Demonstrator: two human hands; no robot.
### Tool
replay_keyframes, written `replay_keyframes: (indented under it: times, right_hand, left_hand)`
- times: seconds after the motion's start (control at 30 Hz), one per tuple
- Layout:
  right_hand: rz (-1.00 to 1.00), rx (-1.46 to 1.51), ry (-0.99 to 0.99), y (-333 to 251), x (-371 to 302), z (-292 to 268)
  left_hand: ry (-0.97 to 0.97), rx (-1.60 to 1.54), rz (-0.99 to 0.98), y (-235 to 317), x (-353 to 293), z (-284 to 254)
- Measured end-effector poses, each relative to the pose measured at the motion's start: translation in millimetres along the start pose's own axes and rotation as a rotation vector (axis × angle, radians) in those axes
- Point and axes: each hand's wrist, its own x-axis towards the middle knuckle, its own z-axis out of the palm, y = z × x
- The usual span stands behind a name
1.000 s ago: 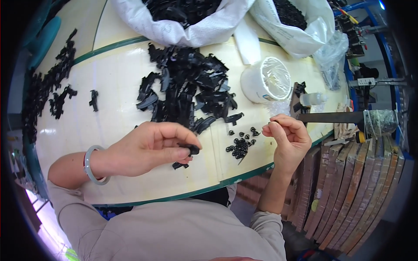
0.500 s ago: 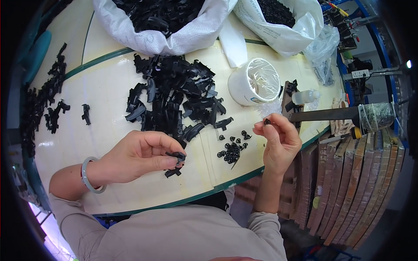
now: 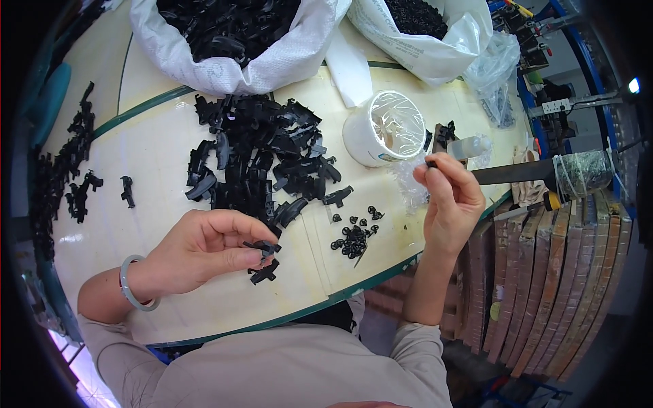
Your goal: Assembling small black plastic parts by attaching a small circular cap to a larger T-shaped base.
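My left hand (image 3: 204,248) pinches a black plastic clip part (image 3: 262,247) between thumb and fingers, low over the table. Just below it lies another black part (image 3: 264,273). Raised toward the white tub's right side, my right hand (image 3: 450,197) holds a small black round piece (image 3: 431,164) at its fingertips. A small heap of black round pieces (image 3: 354,241) lies between my hands, with a thin pointed sliver beside it. Beyond my left hand spreads a large pile of black plastic parts (image 3: 252,149).
Two white woven sacks, one of larger black parts (image 3: 272,71) and one of tiny black pieces (image 3: 449,64), stand at the back. A white tub (image 3: 360,139) carries clear film. A dark metal bar (image 3: 513,173) juts in from the right. More black parts (image 3: 64,160) line the left.
My right hand has moved right and a little up, away from the small heap, with the round piece still in its fingertips. The whole view has shifted slightly left.
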Motion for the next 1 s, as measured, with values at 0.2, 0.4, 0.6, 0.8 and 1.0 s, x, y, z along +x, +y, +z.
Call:
replay_keyframes:
  times: [0.2,0.4,0.6,0.8,1.0]
  right_hand:
    - [-0.533,-0.947,-0.23,-8,38,9]
    - [-0.741,-1.186,-0.42,-5,55,22]
    - [-0.729,-1.245,-0.514,-13,56,16]
    - [-0.608,-1.084,-0.442,-33,33,25]
    - [-0.127,-0.357,-0.382,-19,-35,73]
  left_hand:
    - [0.081,0.058,0.042,8,-1,4]
    - [0.113,-0.059,0.025,10,-2,2]
    - [0.082,-0.084,-0.007,9,2,-3]
    - [0.014,-0.144,0.019,11,0,-3]
    - [0.016,-0.122,0.034,4,-1,-3]
